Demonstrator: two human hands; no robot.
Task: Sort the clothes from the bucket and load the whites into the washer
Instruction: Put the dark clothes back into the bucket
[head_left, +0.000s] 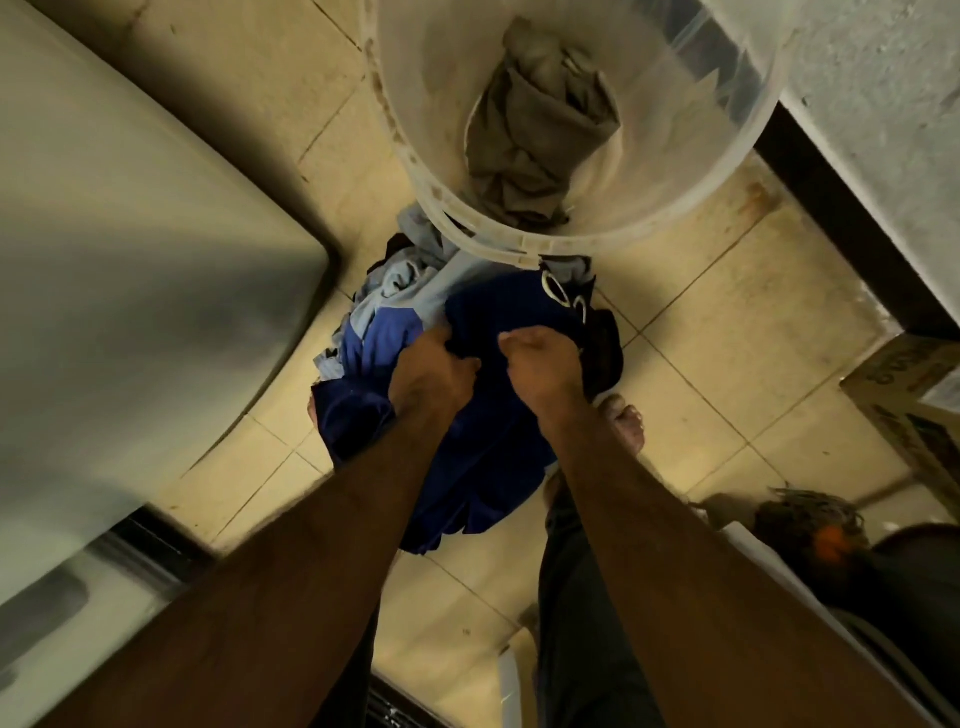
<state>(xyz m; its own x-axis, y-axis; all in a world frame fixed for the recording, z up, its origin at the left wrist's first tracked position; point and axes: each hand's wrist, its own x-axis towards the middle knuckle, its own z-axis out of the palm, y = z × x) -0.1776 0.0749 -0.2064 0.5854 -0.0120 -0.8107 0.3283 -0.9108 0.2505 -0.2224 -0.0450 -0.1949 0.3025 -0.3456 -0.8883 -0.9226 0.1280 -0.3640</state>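
The translucent white bucket (410, 119) stands on the tiled floor (706, 312), its open mouth facing the camera. A crumpled grey-beige cloth (540, 135) lies at the bottom of it.

Just in front of the bucket, on the person's side of its rim, a pile of light blue and grey clothes (405, 280) lies on the floor, partly tucked under the rim's edge. A dark blue garment (498, 447) with white lettering near its top is held over this pile.

The left hand (434, 371) has its fingers curled tight into the dark blue fabric. The right hand (545, 364), close beside it, bunches the same garment in a closed fist. Both forearms reach forward toward the bucket.

To the left of the bucket is the pale body of the washer (130, 234). A bare foot (628, 421) shows on the floor on the near side of the bucket, beside the hanging garment. A cardboard box (914, 410) sits well to the right of the bucket.
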